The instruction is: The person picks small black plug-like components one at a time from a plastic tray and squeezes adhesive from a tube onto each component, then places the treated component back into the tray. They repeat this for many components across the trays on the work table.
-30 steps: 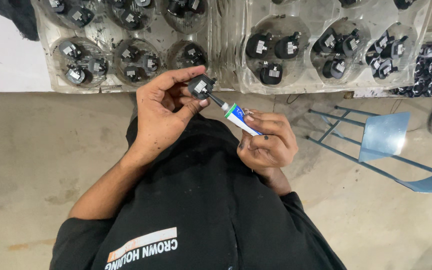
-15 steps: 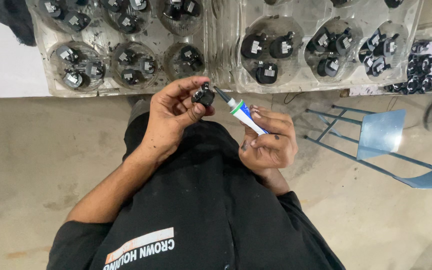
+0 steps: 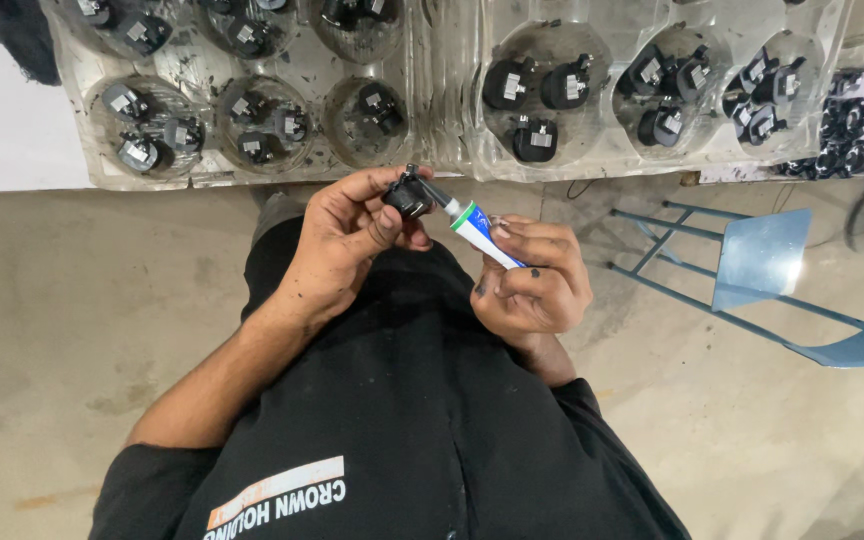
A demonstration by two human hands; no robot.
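My left hand point(image 3: 337, 245) grips a small black part point(image 3: 407, 195) between thumb and fingers, just below the table's edge. My right hand point(image 3: 532, 275) holds a small white tube with a green band and a blue end point(image 3: 482, 232). The tube's thin dark nozzle touches the black part. Both hands are over my lap, and my fingers are smeared with dark grime.
A clear plastic tray point(image 3: 442, 120) with round pockets lies on the white table point(image 3: 2, 130), each pocket holding black parts point(image 3: 537, 95). More loose black parts point(image 3: 847, 125) lie at the right edge. A blue metal chair point(image 3: 772, 270) stands on the concrete floor to the right.
My left hand has turned the black part and closed its fingers around it. The tube's nozzle stays on the part, and both hands have shifted slightly towards the table.
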